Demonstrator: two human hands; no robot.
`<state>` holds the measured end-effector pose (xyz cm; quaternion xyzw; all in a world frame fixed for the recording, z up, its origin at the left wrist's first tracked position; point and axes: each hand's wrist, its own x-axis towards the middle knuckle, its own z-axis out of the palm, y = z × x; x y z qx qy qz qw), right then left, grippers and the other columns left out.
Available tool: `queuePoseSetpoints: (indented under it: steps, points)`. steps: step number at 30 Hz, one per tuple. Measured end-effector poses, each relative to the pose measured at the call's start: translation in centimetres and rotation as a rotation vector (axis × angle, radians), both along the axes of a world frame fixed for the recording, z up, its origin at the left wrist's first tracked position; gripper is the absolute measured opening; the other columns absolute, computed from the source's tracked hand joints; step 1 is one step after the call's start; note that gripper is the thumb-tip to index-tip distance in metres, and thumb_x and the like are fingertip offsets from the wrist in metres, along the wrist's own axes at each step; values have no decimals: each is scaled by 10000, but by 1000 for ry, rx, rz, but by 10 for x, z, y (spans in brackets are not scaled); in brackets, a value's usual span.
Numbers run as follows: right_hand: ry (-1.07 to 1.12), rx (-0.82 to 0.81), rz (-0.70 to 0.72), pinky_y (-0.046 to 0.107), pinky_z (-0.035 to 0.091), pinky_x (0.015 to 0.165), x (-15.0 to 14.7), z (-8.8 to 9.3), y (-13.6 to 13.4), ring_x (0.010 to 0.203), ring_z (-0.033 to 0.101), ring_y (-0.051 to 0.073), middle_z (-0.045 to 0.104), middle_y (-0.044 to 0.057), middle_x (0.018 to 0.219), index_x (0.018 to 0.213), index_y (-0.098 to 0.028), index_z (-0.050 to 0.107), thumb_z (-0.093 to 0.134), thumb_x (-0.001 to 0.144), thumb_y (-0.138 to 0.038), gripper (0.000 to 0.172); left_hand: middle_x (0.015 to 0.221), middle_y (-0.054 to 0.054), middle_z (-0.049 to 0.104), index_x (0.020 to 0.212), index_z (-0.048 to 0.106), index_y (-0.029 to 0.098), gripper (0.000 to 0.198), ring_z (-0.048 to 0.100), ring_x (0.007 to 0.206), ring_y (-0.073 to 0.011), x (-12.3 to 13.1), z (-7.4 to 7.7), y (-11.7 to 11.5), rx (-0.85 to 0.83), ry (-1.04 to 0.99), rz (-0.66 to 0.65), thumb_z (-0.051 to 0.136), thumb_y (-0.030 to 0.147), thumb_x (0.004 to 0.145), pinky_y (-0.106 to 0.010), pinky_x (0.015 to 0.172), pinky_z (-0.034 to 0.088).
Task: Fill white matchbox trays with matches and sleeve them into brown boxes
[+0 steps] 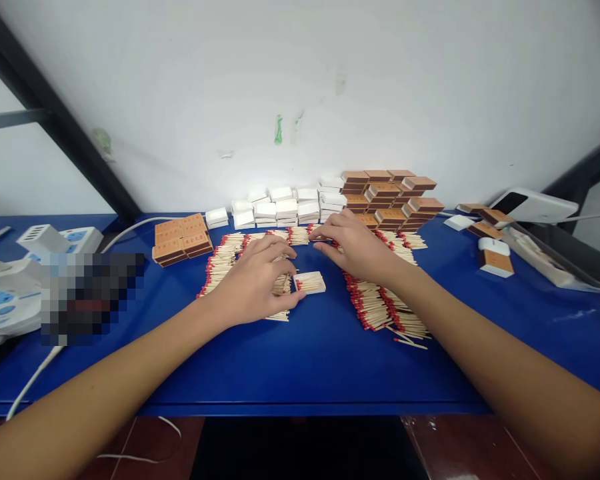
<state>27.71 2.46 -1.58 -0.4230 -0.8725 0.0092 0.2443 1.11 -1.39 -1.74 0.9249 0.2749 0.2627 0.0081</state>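
Observation:
My left hand [259,280] rests on a heap of red-tipped matches [220,263], its fingers curled around a bundle of matches, right beside a small white inner tray [311,283] with a few matches in it. My right hand [353,245] lies palm down further back, fingers pinched on matches at the far end of the heap near the row of white trays [280,207]. More matches [380,303] lie under and beside my right wrist.
Stacked brown matchbox sleeves [395,197] stand at the back right, another flat block of them [181,238] at the back left. Loose boxes [495,257] and a white device [533,203] lie right. Power strips [63,240] and cables sit left on the blue table [300,373].

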Motion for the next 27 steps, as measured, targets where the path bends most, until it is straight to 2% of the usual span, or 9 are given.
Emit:
queuePoseSetpoints:
  steps: [3, 7, 10, 18, 23, 27]
  points:
    - [-13, 13, -21, 505, 466, 1007, -6, -7, 9, 1132, 547, 350, 700, 155, 1110, 1142, -200, 772, 583, 1076, -305, 226, 1280, -135, 773, 984, 792, 181, 228, 631, 1350, -375, 0, 0, 0, 11, -2, -3, 825, 404, 954, -592, 1162, 514]
    - [-24, 31, -86, 486, 459, 1004, -16, -10, 15, 1137, 544, 347, 707, 138, 1107, 1049, -205, 760, 697, 1023, -293, 112, 1277, -138, 775, 977, 794, 177, 227, 632, 1352, -379, 1, 0, 0, 6, 3, -4, 823, 401, 954, -591, 1157, 518]
    - [-63, 28, -76, 464, 457, 988, -20, -6, 19, 1131, 548, 337, 699, 128, 1081, 974, -210, 744, 722, 1002, -247, 51, 1284, -137, 771, 976, 795, 185, 220, 631, 1352, -375, 1, -1, 0, -9, 5, 0, 820, 403, 956, -593, 1162, 516]
    - [-179, -71, -91, 454, 472, 984, -30, 3, 28, 1123, 562, 335, 680, 138, 1044, 875, -196, 716, 681, 1008, -199, 138, 1293, -149, 768, 967, 791, 175, 224, 626, 1359, -382, -1, -1, 0, 7, -9, -9, 813, 398, 959, -607, 1165, 519]
    - [-215, -104, -77, 466, 464, 1002, -18, 9, 16, 1141, 568, 344, 688, 163, 1072, 898, -180, 705, 615, 1029, -206, 160, 1288, -133, 771, 971, 792, 198, 194, 633, 1340, -372, -1, 0, 1, -18, -14, 4, 815, 389, 952, -608, 1159, 520]
    - [-165, -211, -36, 453, 470, 920, 6, 19, -5, 1113, 573, 341, 692, 143, 1031, 908, -203, 699, 637, 1024, -301, 164, 1288, -126, 767, 960, 789, 204, 209, 615, 1370, -369, -2, 1, 0, -25, 1, 13, 814, 411, 959, -601, 1178, 508]
